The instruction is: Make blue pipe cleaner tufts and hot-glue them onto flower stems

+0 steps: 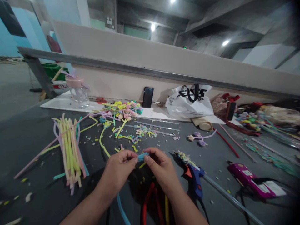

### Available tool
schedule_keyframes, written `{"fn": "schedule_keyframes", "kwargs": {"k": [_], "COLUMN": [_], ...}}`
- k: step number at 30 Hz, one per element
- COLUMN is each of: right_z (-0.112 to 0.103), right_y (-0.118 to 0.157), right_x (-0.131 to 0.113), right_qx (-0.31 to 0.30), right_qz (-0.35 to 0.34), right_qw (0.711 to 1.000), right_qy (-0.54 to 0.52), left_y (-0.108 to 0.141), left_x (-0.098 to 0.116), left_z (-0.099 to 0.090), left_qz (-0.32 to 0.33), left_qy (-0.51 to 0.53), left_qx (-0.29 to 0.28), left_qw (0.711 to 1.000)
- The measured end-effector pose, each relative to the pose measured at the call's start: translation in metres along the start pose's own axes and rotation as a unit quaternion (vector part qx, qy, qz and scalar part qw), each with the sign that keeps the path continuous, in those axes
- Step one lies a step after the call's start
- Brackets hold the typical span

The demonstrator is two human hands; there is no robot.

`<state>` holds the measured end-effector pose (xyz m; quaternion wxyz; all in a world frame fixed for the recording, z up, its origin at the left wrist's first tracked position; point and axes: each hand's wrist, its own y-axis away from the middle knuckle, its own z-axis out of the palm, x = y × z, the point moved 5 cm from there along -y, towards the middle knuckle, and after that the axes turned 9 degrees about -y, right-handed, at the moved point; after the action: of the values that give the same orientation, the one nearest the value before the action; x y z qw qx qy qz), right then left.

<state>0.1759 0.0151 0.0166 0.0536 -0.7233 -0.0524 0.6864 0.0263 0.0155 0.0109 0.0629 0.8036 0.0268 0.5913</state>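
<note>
Between my two hands is a small blue fuzzy piece (142, 157), pinched from both sides. My left hand (122, 167) closes thumb and forefinger on its left end. On its right end are the thumb and fingers of my right hand (159, 165). A long blue stem (122, 207) runs down below my left hand. Under my hands lie pliers with red handles (148, 200). Right of my right hand is a blue glue gun (195, 179), its front part crusted with clippings.
A bundle of coloured stems (71, 150) lies left. Behind are fuzzy flowers (127, 111), a jar (78, 93), an upright phone (148, 97) and a white bag (189, 104). Clippings are scattered mid-table. At right lies a magenta tool (250, 179) with a cord.
</note>
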Motion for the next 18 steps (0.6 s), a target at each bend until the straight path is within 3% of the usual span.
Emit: {"fn": "schedule_keyframes", "kwargs": {"k": [3, 9, 18], "right_z": [-0.001, -0.002, 0.000], "right_y": [0.001, 0.002, 0.001], "right_x": [0.000, 0.000, -0.002], "right_qx": [-0.011, -0.031, -0.041], "right_qz": [-0.015, -0.019, -0.033], "right_qw": [1.000, 0.998, 0.998], "right_qy": [-0.001, -0.046, -0.016], "left_y": [-0.003, -0.004, -0.005], "left_x": [-0.007, -0.011, -0.009], "left_z": [0.003, 0.008, 0.008], "left_qz": [-0.032, -0.101, -0.114], "left_qy": [0.059, 0.212, 0.196], "left_qx": [-0.036, -0.115, -0.110], "left_qw": [0.997, 0.965, 0.968]}}
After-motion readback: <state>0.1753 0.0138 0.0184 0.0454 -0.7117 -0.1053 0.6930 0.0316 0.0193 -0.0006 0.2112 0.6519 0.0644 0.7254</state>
